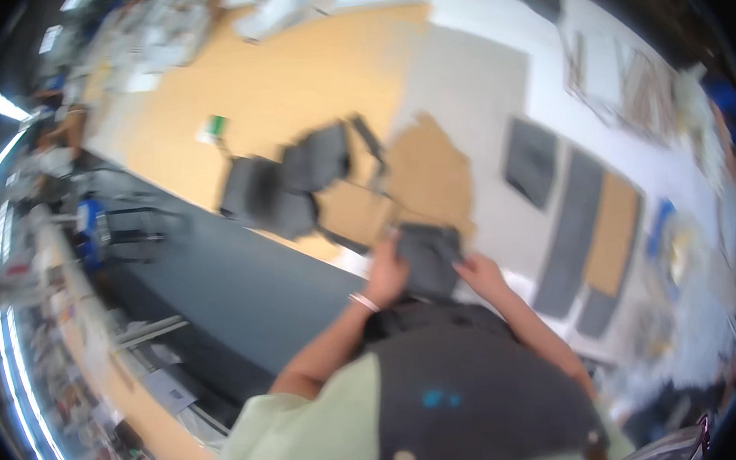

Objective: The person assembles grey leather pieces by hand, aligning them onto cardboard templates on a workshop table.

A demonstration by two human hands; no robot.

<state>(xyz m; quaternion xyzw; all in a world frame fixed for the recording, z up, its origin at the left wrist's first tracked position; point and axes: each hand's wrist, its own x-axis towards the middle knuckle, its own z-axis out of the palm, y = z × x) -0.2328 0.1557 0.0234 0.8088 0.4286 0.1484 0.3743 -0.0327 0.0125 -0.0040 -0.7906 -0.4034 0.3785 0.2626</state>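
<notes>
Head view, blurred, showed both hands gripping one dark grey fabric piece (429, 260) at the desk (287, 81) edge, near the body, apparently for a two-handed hold. Left hand (386, 273) fingers closed on its left side, right hand (479, 273) fingers on its right. More grey pieces (287, 184) lay beyond.

Sewing workshop (cut fabric panels (531, 162) cover table (287, 81)).

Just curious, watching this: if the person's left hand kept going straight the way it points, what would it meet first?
The left hand already holds the dark grey fabric piece. Beyond that, probably the tan sheet on the table, though blur leaves depth unclear.
</notes>
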